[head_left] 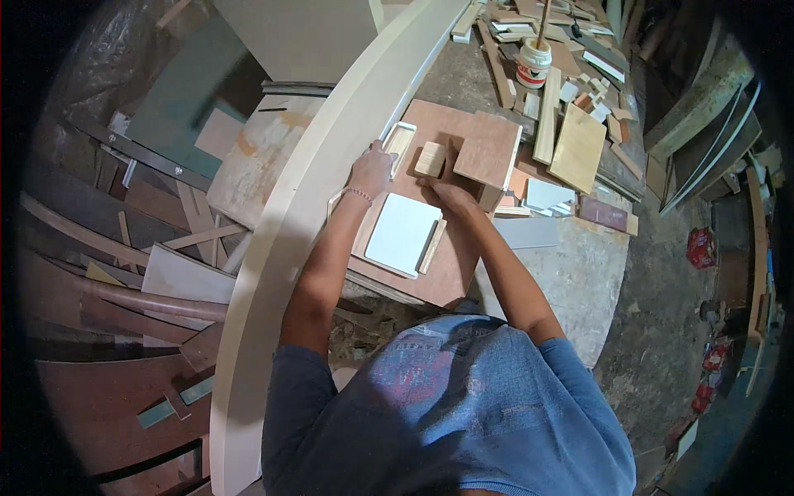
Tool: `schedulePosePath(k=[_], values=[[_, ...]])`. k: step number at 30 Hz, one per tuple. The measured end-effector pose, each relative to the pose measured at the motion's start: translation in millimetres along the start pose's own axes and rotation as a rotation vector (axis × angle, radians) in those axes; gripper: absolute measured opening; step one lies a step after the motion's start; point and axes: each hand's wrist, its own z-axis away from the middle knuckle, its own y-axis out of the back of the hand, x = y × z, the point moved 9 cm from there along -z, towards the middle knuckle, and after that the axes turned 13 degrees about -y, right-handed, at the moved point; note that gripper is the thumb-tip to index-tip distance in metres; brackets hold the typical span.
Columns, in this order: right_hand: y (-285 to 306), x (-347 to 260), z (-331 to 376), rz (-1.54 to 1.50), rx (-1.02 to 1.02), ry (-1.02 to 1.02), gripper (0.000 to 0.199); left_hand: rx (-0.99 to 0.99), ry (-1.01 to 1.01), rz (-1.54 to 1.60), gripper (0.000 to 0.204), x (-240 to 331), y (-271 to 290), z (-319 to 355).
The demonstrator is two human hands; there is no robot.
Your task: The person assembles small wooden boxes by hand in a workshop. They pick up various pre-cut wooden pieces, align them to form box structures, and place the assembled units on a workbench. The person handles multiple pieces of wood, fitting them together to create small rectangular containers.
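A reddish-brown plywood board (463, 273) lies flat in front of me. At its far left, my left hand (374, 170) has its fingers curled at the near end of a narrow wooden piece with a white rim (401, 149). My right hand (451, 195) reaches in from the right, its thumb and finger closed at the near and right sides of a small pale wooden block (430, 159); the other fingers are partly hidden. Nearer me sits a white rectangular panel (404, 235) with rounded corners, a thin wood strip (432, 246) along its right side.
A raised plywood box (488, 153) stands right of the block. A long cream curved panel (289, 223) runs along the left. Offcuts, a tan board (578, 147) and a white jar (533, 64) with a stick in it cover the far right bench. Scrap panels (186, 281) lean at left.
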Motion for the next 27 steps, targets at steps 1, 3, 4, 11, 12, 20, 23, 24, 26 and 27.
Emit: schedulePosePath(k=[1, 3, 4, 11, 12, 20, 23, 24, 26, 27], values=[[2.0, 4.7, -7.0, 0.111, -0.021, -0.059, 0.099, 0.008, -0.009, 0.005, 0.042, 1.1, -0.2, -0.6], [3.3, -6.8, -0.5, 0.157, 0.022, 0.004, 0.099, 0.027, -0.019, 0.012, 0.042, -0.9, -0.5, -0.5], [3.8, -14.8, 9.4, 0.09, 0.089, 0.125, 0.099, 0.024, -0.017, 0.014, 0.041, -2.0, -2.0, -0.3], [-1.8, -20.1, 19.5, 0.011, 0.109, 0.249, 0.094, 0.05, -0.03, 0.057, 0.028, -8.3, -4.1, 6.6], [-7.0, -10.1, 4.2, -0.022, 0.014, 0.19, 0.093, 0.059, -0.048, 0.061, 0.027, -6.1, -0.1, 6.4], [-10.9, 14.9, -19.3, -0.073, -0.136, 0.138, 0.029, 0.143, -0.004, 0.028, 0.024, 3.3, 31.7, 16.0], [-11.7, -14.6, 38.0, 0.394, -0.008, 0.047, 0.043, 0.181, 0.012, 0.056, 0.024, 2.8, 41.3, 35.8], [2.1, -9.1, 30.1, 0.44, 0.105, 0.059, 0.047, 0.198, -0.01, 0.087, 0.025, 10.5, 46.0, 34.6], [18.4, 0.7, 17.8, 0.538, 0.313, 0.08, 0.059, 0.224, -0.03, 0.163, 0.028, 25.3, 53.6, 40.9], [19.3, 1.3, 20.4, 0.502, 0.309, 0.086, 0.059, 0.235, -0.031, 0.201, 0.03, 30.8, 58.0, 47.4]])
